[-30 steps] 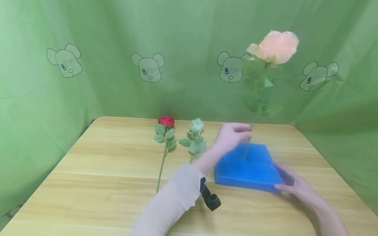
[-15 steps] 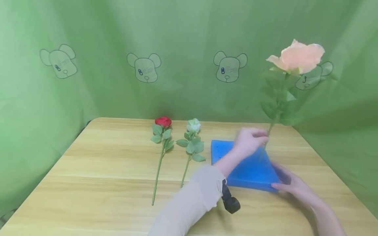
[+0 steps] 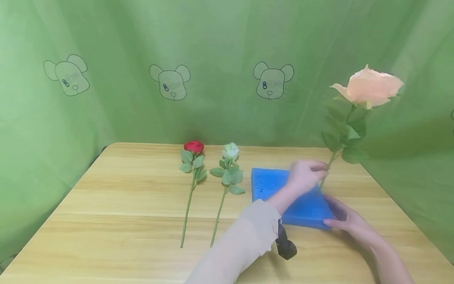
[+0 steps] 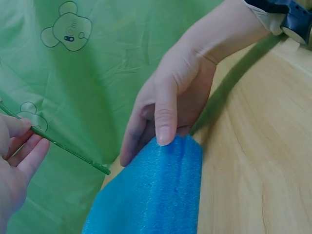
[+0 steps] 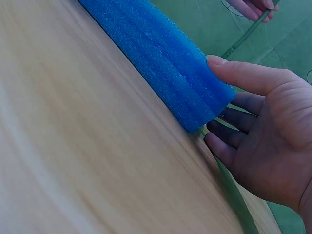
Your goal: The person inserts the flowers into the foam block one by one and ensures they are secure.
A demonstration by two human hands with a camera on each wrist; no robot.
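In the head view my left hand point(image 3: 307, 175) pinches the green stem of a pink rose point(image 3: 372, 87) between thumb and fingers. The rose leans to the right, bloom high. The left wrist view shows the stem's bare lower end point(image 4: 105, 169) hanging free, close to a blue foam block point(image 4: 151, 195). On the wooden table, that foam block lies partly hidden under my left forearm in the head view. My right hand point(image 5: 273, 112) grips its right front corner, thumb on the near side, other fingers round the right side.
A red rose point(image 3: 194, 147) and a pale green-white rose point(image 3: 231, 151) lie side by side on the table point(image 3: 117, 205), left of the foam. Small dark holes show in the foam's top. A green curtain point(image 3: 216, 35) with bear-head prints hangs behind. A black strap point(image 3: 285, 244) dangles from my left wrist.
My left hand has moved right with the pink rose, which has come lower and tilted further right. My right hand stays on the foam corner. The head view has shifted slightly.
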